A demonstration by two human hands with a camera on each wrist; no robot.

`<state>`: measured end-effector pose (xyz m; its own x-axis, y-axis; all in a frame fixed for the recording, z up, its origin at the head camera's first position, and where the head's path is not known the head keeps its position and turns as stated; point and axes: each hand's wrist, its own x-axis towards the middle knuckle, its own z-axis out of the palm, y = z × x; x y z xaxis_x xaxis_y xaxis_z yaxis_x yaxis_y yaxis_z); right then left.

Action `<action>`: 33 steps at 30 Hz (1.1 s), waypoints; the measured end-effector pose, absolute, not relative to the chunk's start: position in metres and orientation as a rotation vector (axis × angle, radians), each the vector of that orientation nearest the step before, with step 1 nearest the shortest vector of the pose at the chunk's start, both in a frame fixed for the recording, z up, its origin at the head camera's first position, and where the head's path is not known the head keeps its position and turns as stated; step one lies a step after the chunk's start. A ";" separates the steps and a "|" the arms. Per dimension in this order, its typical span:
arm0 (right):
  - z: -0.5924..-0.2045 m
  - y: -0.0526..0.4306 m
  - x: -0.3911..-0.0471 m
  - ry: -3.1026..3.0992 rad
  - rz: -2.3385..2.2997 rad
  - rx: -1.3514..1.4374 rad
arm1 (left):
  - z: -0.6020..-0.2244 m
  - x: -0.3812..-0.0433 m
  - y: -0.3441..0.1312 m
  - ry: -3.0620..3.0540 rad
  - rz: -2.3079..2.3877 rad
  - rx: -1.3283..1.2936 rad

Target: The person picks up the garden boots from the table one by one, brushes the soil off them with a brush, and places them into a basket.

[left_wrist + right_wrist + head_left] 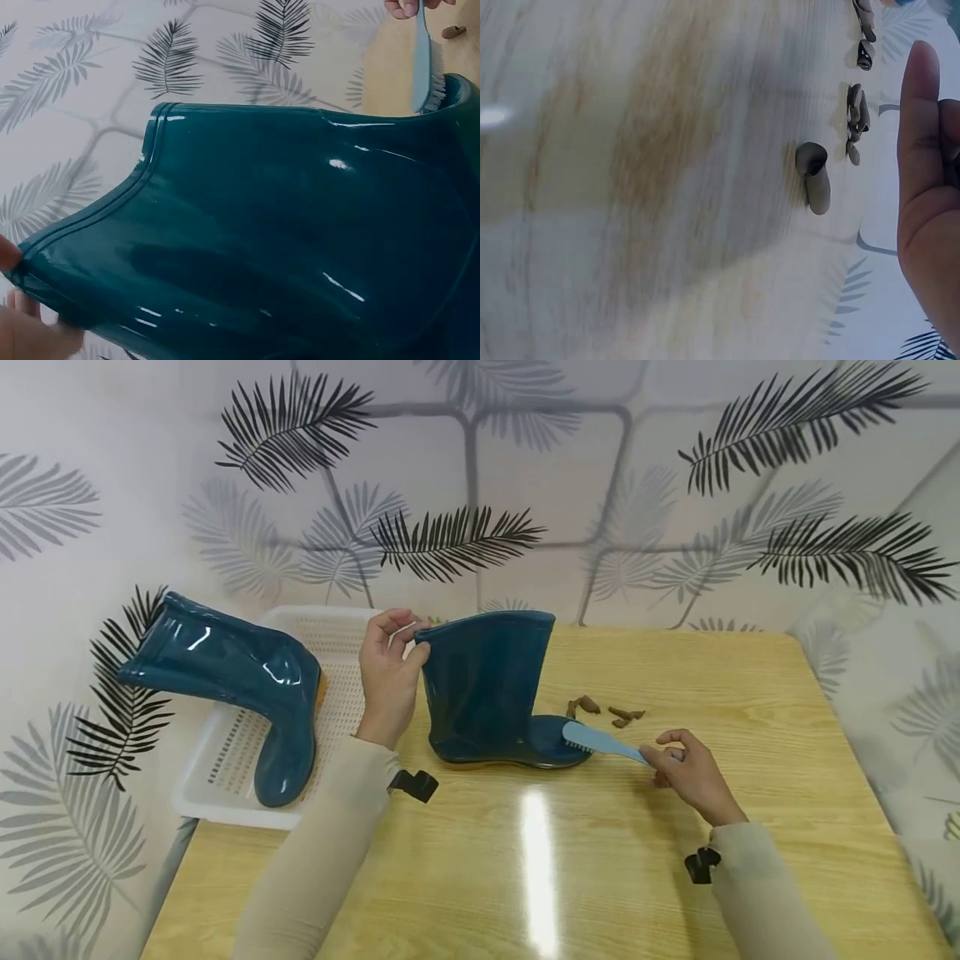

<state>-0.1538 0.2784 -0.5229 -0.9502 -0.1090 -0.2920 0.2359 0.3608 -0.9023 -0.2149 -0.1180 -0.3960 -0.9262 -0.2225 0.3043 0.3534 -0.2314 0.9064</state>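
A dark teal rubber boot (483, 685) stands upright on its sole on the table. My left hand (392, 681) pinches the top rim of its shaft on the left side. In the left wrist view the boot (247, 225) fills most of the picture. The right hand (693, 777) holds a light blue brush (600, 741) by the end of its handle. Bristles face down against the toe of the boot. Only part of the right hand (926, 187) shows in the right wrist view, at the right edge.
A second teal boot (225, 652) lies on its side in a white plastic basket (198, 797) at the left, its shaft sticking out past the rim. Several brown dry pieces (590, 704) lie on the wooden table (750, 693) behind the toe. Leaf-patterned cloth (525, 485) hangs behind.
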 end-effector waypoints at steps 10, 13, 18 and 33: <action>-0.513 0.272 -0.162 2.367 -1.633 0.081 | -0.388 -0.196 -0.134 -1.878 -2.077 -0.079; -0.514 0.266 -0.164 2.358 -1.654 0.081 | -0.388 -0.192 -0.136 -1.916 -2.082 -0.099; -0.516 0.259 -0.166 2.335 -1.677 0.067 | -0.386 -0.185 -0.139 -1.928 -2.141 -0.107; -0.518 0.255 -0.169 2.286 -1.752 0.077 | -0.391 -0.188 -0.133 -1.852 -2.100 -0.094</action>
<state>-0.1692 0.2549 -0.5180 -0.9649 -0.1147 -0.2364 0.1985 0.2712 -0.9418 -0.1884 -0.1328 -0.3913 -0.9406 -0.2070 0.2691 0.2929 -0.0942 0.9515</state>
